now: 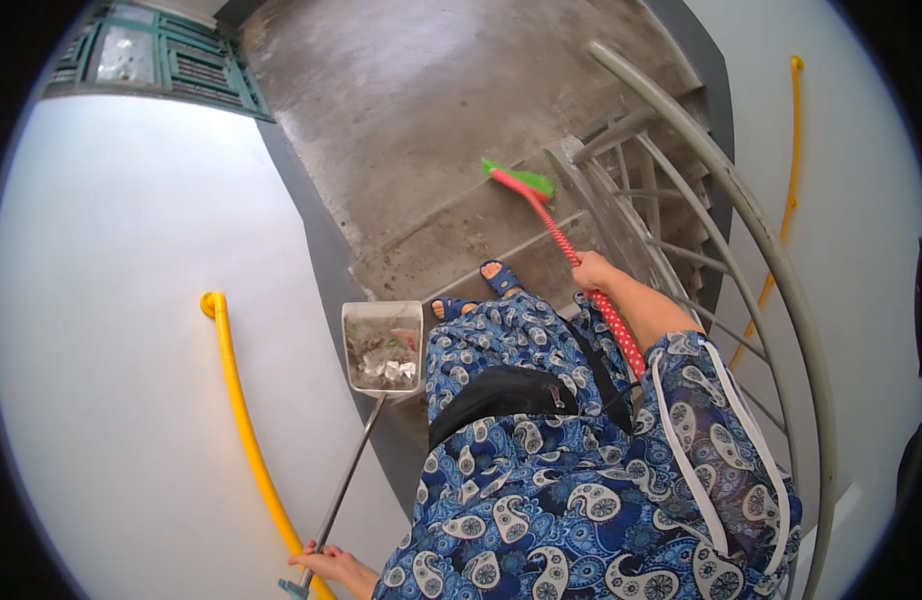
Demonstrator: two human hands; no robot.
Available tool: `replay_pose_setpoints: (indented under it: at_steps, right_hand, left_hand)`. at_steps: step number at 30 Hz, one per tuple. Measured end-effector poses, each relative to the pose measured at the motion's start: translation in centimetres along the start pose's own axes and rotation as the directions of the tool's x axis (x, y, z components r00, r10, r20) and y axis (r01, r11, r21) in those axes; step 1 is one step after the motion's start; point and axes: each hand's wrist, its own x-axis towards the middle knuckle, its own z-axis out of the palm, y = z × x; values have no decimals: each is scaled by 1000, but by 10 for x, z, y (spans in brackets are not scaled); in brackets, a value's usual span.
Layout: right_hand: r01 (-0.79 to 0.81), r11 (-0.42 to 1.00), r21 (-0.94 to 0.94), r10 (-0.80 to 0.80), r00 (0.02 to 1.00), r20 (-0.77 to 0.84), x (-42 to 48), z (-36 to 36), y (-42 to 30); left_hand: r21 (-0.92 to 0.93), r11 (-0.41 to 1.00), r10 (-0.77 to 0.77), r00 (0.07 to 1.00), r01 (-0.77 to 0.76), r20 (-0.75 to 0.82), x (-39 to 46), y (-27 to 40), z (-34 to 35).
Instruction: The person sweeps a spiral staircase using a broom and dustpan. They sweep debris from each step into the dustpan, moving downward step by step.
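My right hand (594,271) is closed around the red, white-dotted handle of a broom (555,229). The broom's green bristles rest at or just above the edge of a concrete step, near the foot of the railing; they look slightly blurred. My left hand (327,564) holds the metal pole of a long-handled dustpan (384,391) near its upper end. The white pan hangs beside my legs at the left wall and contains grey dust, crumpled whitish scraps, green leaf bits and a reddish piece.
I stand in blue sandals (502,279) on concrete stairs (438,247) above a landing (401,97). A metal railing (776,251) curves along the right. Yellow handrails are fixed to the left wall (240,405) and far right wall (795,135). A green-framed window (161,56) is upper left.
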Motion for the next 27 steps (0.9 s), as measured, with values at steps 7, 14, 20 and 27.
replay_pose_setpoints:
  at_steps: [7,14,20,27]
  right_hand:
    - [-72,935,347,43,995,89,-96,-2,-38]
    - [-144,964,223,133,989,62,-42,-19,-52]
    - [-258,843,472,181,962,202,-74,-26,-57]
    - [-76,990,118,76,997,7,-108,-41,-59]
  left_hand:
    - [0,998,55,997,-55,-49,24,47,34]
    - [-39,999,6,1000,-7,-12,-9,75,54]
    - [-7,1000,-14,999,15,34,-2,85,64]
    - [35,999,-25,995,21,101,-5,82,88]
